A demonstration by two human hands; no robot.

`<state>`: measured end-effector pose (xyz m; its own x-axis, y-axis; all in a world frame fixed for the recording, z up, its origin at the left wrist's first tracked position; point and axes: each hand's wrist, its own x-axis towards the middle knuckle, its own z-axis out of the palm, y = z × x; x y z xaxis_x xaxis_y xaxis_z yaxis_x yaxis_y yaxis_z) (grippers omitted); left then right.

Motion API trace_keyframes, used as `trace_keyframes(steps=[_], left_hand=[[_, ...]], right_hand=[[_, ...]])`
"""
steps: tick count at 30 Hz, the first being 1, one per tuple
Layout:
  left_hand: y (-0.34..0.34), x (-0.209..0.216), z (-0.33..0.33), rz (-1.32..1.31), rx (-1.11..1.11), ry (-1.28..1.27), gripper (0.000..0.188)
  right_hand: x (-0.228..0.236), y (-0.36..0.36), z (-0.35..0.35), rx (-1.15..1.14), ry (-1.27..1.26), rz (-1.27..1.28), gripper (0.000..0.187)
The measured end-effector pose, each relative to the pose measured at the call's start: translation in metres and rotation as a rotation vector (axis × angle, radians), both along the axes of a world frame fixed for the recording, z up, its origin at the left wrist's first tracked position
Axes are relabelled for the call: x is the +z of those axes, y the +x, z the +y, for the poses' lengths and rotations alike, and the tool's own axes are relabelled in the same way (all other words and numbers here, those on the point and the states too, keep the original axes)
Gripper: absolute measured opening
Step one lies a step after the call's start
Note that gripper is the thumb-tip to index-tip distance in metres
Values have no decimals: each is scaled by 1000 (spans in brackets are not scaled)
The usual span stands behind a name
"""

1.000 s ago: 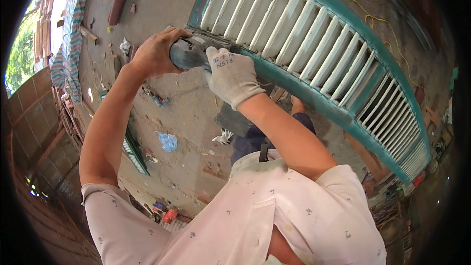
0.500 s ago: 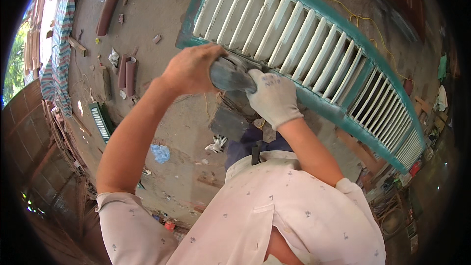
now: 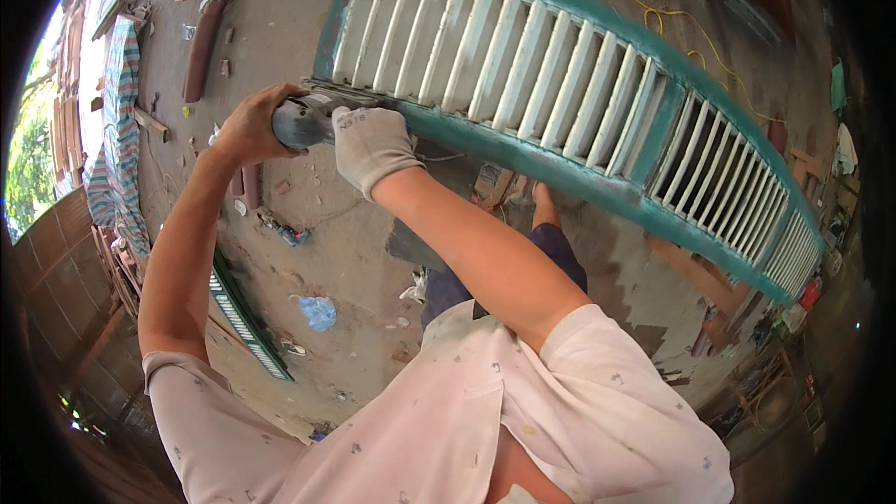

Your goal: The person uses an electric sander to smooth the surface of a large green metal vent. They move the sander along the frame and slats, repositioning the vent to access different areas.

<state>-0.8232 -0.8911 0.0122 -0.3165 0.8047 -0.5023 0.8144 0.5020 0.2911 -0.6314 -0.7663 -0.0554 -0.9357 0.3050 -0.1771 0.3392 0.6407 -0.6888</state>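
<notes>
**I am holding a grey power tool [image 3: 302, 125] to a teal louvered shutter [image 3: 569, 84]**

The tool is sitting left of centre in the frame, at the left end of the shutter's lower rail [image 3: 523, 145]; my grip is hiding exactly where the two are meeting. My bare left hand [image 3: 250, 127] is clamping around the tool's rounded left end, fingers curling over the top and thumb hooking underneath. My right hand [image 3: 369, 138], wearing a whitish knit glove [image 3: 375, 161], is closing on the tool's body, near the left one. The shutter is stretching from the upper left to the right side of the frame, its pale slats [image 3: 485, 61] slanting in rows.

My bare foot [image 3: 545, 210] is showing below the rail. A blue plastic bag [image 3: 319, 313] is lying on the floor [image 3: 280, 37], lower left of centre, and a green slatted panel [image 3: 247, 319] is resting farther left. A yellow cord [image 3: 651, 11] is winding through the upper right; a reddish-brown roll [image 3: 205, 47] and a striped sheet [image 3: 121, 121] are occupying the upper left.
</notes>
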Motion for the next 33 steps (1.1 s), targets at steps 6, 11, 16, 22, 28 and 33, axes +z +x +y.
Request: trace_keyframes(steps=[6, 11, 16, 22, 28, 33], left_hand=[[85, -18, 39, -161, -11, 140, 86], [223, -30, 108, -309, -98, 230, 78], [287, -44, 139, -355, -147, 224, 60], [171, -29, 67, -248, 24, 258, 70], [25, -10, 0, -76, 36, 122, 82], [5, -6, -10, -88, 45, 105, 81]], right_hand=[[14, 103, 62, 24, -23, -126, 14], [43, 239, 123, -111, 80, -407, 32], [49, 286, 141, -123, 176, -507, 28], [30, 176, 95, -35, 134, -395, 27], [13, 23, 27, 103, 32, -275, 26], [17, 5, 18, 120, 8, -212, 21]])
